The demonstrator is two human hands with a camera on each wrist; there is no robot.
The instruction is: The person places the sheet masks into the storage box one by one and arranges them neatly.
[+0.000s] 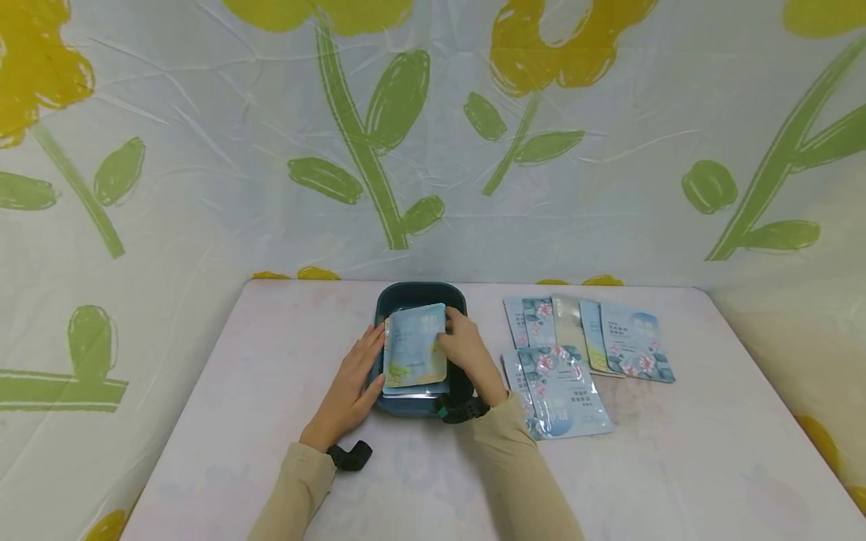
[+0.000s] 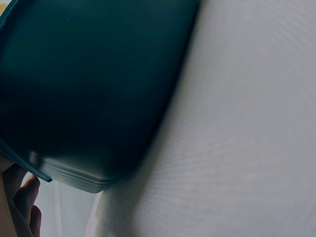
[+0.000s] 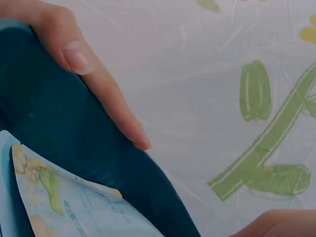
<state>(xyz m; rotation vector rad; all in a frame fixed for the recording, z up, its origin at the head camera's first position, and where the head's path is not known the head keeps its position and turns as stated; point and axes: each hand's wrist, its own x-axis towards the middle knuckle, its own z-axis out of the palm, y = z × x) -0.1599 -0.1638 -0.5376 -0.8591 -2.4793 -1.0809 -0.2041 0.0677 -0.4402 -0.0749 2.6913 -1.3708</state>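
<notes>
Packet (image 1: 415,349) (in tub (image 1: 421,293)), left fingers (image 1: 367,346) beside, right fingers (image 1: 458,324) at edge

Creased white sheet backdrop (image 1: 609,210), 12 o'clock, wrapping to 9 and 3. Printed on it: ragged yellow flower (image 1: 37,68), 10; pale-centred yellow flower (image 1: 521,60), 1; thick green leafy stem (image 1: 352,128), 11; branching green stem (image 1: 785,158), 2. Flat pale pinkish-white counter (image 1: 676,451), 6.

The tub (image 1: 421,291) is dark teal; the packet (image 1: 414,346) at its middle is pale blue with yellow-green print. Toward three o'clock, light-blue packets (image 1: 567,398) bear pink flowers.
</notes>
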